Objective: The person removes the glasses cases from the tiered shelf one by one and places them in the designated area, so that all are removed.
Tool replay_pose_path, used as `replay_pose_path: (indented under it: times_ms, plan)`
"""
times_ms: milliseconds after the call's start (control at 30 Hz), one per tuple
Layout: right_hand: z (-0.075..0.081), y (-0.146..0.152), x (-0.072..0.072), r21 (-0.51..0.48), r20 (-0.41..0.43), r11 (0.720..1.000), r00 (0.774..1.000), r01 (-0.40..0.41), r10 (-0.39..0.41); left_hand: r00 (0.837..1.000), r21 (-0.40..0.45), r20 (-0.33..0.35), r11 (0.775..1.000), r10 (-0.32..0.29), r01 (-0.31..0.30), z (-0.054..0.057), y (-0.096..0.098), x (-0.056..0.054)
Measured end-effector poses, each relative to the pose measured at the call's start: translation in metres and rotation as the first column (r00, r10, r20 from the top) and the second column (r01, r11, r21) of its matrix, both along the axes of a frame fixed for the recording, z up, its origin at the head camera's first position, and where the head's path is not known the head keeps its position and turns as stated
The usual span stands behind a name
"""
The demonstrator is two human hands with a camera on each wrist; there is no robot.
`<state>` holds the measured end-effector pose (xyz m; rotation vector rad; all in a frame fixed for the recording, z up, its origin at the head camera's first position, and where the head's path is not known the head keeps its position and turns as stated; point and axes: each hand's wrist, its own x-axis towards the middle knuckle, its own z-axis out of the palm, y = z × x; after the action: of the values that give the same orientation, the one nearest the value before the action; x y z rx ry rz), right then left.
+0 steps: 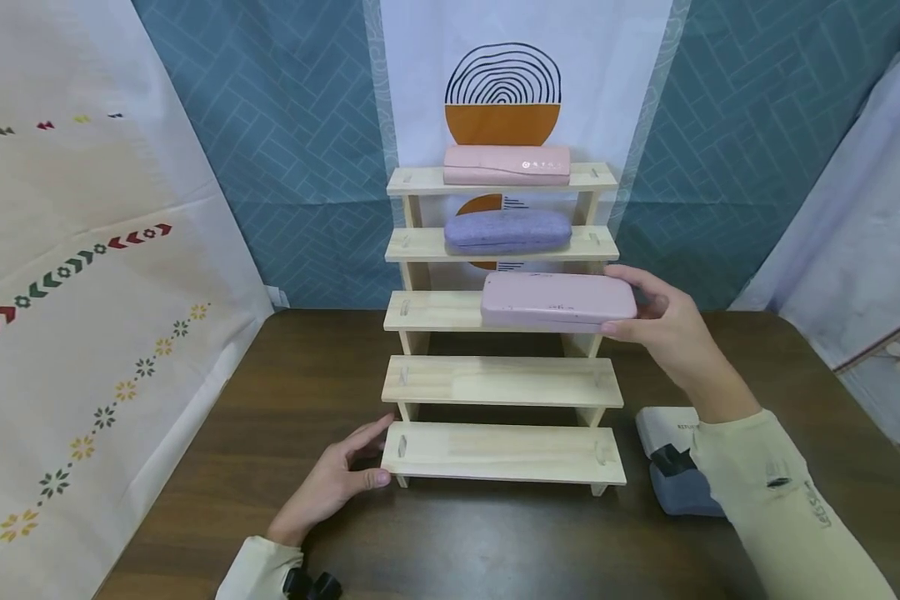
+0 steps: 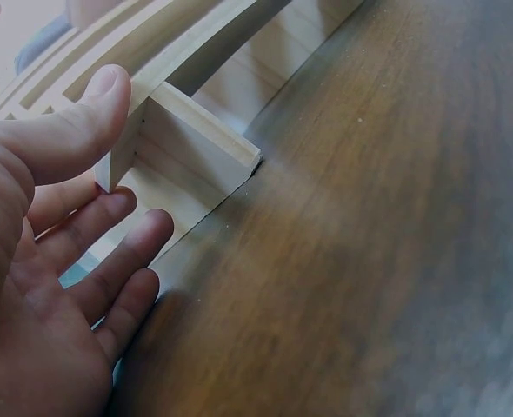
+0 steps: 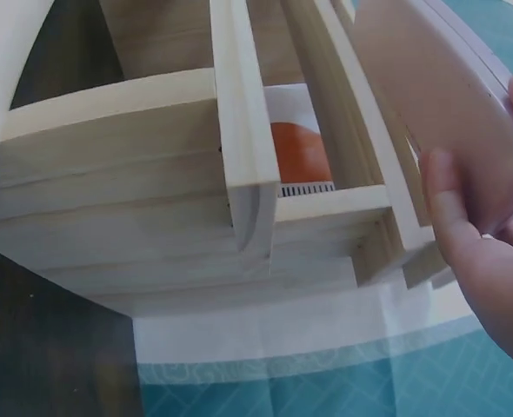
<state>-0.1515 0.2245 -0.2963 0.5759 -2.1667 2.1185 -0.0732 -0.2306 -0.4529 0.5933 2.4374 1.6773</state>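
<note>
A pale wooden stepped display rack [image 1: 502, 381] stands on the table. My right hand [image 1: 663, 321] grips the right end of a pink hard glasses case [image 1: 558, 298], thumb at the front and fingers behind. The case lies lengthwise at the middle step, right of its centre. In the right wrist view, the thumb and fingers clasp the case [image 3: 452, 104] beside the steps. My left hand [image 1: 337, 475] holds the left end of the bottom step, thumb at its front corner. The left wrist view has the thumb and fingertips on either side of that board end [image 2: 122, 143].
A pale pink glasses case [image 1: 506, 166] lies on the top step, a purple-blue one [image 1: 507, 232] on the step below. Right of the rack, a white case [image 1: 663, 427] and a blue case [image 1: 682, 492] sit on the table [image 1: 480, 550], partly behind the right sleeve.
</note>
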Motion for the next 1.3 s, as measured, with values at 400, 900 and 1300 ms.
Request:
replay_pose_path:
  times_ms: [400, 900, 1300]
  plan:
    - [-0.012, 0.044, 0.016, -0.171, -0.028, 0.985, 0.999, -0.039, 0.035, 1.0, -0.001, -0.001, 1.0, 0.001, -0.001, 0.0, -0.001, -0.002]
    - [-0.026, 0.088, 0.026, -0.258, -0.028, 0.965, 0.999, -0.048, 0.042, 0.998, -0.01, 0.049, 1.0, 0.027, -0.027, 0.003, 0.002, 0.0]
    - [-0.036, 0.112, 0.029, -0.32, -0.058, 0.944, 0.996, -0.079, 0.063, 0.997, -0.021, 0.071, 0.999, 0.036, -0.034, 0.003, 0.003, 0.001]
